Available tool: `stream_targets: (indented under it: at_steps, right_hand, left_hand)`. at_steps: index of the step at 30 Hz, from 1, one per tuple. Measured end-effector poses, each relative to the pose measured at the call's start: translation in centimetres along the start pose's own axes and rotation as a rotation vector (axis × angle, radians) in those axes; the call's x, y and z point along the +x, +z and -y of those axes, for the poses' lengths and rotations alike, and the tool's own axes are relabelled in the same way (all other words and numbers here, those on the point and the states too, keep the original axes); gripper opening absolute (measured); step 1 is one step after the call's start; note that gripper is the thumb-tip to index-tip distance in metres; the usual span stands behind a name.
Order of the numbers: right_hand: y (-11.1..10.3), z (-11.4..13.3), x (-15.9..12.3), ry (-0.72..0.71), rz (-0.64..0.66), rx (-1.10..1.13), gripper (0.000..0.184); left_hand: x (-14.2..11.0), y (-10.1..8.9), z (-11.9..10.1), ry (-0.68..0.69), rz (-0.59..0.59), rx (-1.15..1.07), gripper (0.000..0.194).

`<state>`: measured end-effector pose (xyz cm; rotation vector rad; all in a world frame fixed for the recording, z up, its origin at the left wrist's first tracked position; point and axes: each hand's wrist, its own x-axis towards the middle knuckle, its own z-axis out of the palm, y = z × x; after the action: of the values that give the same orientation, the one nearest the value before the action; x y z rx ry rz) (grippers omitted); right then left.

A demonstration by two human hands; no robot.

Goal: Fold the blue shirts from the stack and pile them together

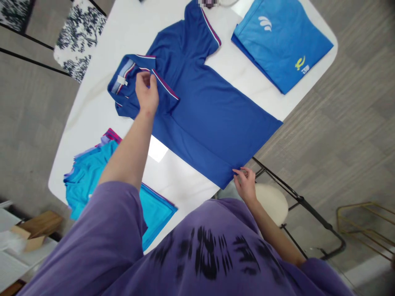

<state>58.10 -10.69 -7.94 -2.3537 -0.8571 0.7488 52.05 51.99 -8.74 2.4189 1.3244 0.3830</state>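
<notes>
A dark blue polo shirt (210,107) lies across the white table, its collar to the left and its hem to the right. Striped white and red trim edges the collar and the visible sleeve. My left hand (147,92) is at the collar opening, fingers curled and pinching the fabric beside the collar's striped edge. At the near corner of the hem, my right hand (246,183) pinches the shirt's edge between thumb and fingers. A fold line runs along the shirt's near side, between my two hands. The near sleeve is not visible.
A folded bright blue garment (277,41) with small logos lies on the white table (89,102) at the far right. Stacked turquoise and purple clothes (157,213) sit nearer me, partly behind my left arm. A stool (271,203) stands below the table edge; a cardboard box (38,228) is at lower left.
</notes>
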Motion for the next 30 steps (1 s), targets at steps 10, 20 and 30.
stream_targets:
  at_steps: [10, 20, 30]
  right_hand:
    - [2.3, 11.4, 8.7, -0.309, 0.222, 0.013, 0.026]
    - [16.2, 37.4, 44.7, -0.779, 0.149, 0.035, 0.046]
    - [16.5, 45.9, 51.7, -0.669, 0.268, -0.453, 0.043]
  left_hand:
    - [-27.3, -3.8, 3.8, -0.361, 0.098, 0.015, 0.076]
    - [-28.0, -3.5, 9.6, -0.328, 0.083, -0.068, 0.083]
    - [-28.4, -3.6, 12.1, -0.268, -0.012, -0.037, 0.084]
